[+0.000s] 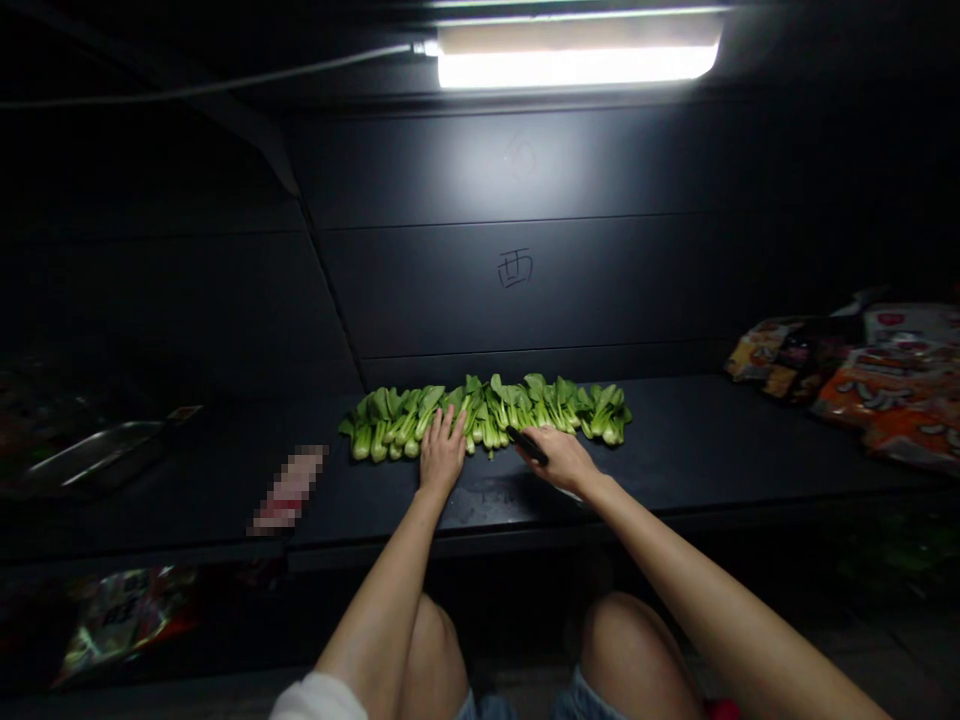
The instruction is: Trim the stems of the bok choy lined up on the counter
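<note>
Apparently, greens (559, 402) are steadied under left hand (442, 455), fingers spread; black handle (529, 446) is gripped by right hand (561, 460); next, gentle pressure seems required.

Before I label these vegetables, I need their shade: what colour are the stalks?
The stalks are pale green, lighter than the leaves; best seen in the head view.

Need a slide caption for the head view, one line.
Greens in a row on a dark shelf: left hand on them, right hand gripping a black handle.
</note>
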Motion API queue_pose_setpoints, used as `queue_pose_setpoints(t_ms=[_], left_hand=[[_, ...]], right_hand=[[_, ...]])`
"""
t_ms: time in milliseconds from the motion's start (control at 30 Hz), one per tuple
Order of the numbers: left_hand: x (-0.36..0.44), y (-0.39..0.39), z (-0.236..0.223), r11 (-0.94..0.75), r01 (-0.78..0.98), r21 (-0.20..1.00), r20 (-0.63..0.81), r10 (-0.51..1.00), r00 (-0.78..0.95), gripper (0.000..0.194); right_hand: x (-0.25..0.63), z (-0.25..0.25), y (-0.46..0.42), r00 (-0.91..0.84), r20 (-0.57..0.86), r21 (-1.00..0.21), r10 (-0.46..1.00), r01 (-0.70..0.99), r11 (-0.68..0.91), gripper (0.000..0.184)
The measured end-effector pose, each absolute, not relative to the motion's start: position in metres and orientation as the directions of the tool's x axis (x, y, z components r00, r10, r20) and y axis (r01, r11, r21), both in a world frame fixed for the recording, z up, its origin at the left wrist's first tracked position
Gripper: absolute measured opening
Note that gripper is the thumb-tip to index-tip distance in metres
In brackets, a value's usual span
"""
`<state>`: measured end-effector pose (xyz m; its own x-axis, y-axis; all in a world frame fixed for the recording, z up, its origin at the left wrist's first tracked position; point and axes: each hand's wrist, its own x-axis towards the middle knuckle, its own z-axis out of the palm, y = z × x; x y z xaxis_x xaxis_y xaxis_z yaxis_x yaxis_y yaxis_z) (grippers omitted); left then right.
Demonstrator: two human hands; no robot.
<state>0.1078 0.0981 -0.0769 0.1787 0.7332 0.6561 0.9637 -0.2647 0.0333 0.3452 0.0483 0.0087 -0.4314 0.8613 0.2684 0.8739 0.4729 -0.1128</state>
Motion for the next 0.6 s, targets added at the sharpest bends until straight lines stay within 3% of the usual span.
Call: queue_pose_setpoints(t_ms=[300,433,600], left_hand=[[0.103,0.099,-0.079,-0.342,0.934,0.099,0.678,0.710,0.188,0.038],[0.106,0.094,-0.075,-0.261,0.959,0.108,0.671,0.731,0.123,0.035],[0.110,0.090,-0.074,-0.249,0.955,0.160,0.663,0.744,0.083,0.046]], right_hand=[[0.343,0.012,0.045,-0.413,0.233,-0.116,0.881,0.887,0.446,0.031],[0.343,0.014,0.042,-0.417,0.222,-0.122,0.882,0.885,0.449,0.032],[0.343,0.014,0.041,-0.414,0.215,-0.132,0.885,0.885,0.446,0.030]])
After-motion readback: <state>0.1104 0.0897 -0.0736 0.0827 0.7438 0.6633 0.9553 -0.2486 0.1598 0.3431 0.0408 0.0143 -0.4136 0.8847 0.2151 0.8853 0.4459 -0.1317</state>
